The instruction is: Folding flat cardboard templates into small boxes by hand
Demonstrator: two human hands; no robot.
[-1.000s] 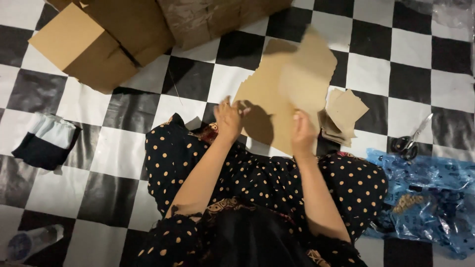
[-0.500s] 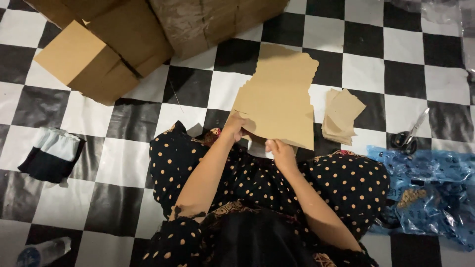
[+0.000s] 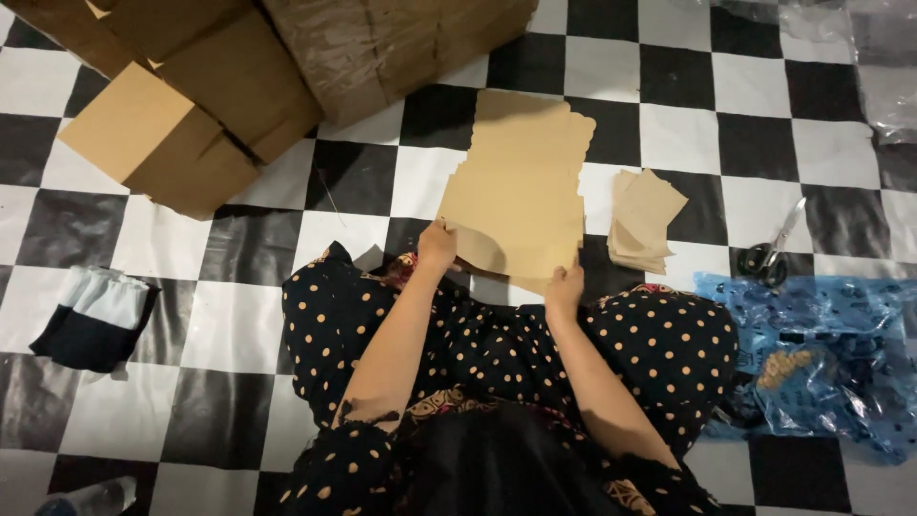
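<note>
The left hand (image 3: 437, 245) pinches the lower left edge of a flat tan cardboard sheet with ragged, notched edges (image 3: 521, 186), and the right hand (image 3: 565, 287) grasps its lower right corner, so each grip is closed on the sheet. The sheet lies out in front of the person's knees over the black-and-white checkered floor (image 3: 688, 124), its far end reaching toward a large brown cardboard box (image 3: 382, 43). Just to the right of the sheet, apart from it, sits a small stack of tan cardboard pieces (image 3: 645, 220). Further right lie dark-handled scissors (image 3: 774, 250), and near them a crumpled blue plastic bag (image 3: 821, 354). To the upper left rest flattened brown cardboard boxes (image 3: 162, 134), and at the left a folded black-and-white cloth (image 3: 95, 315).
</note>
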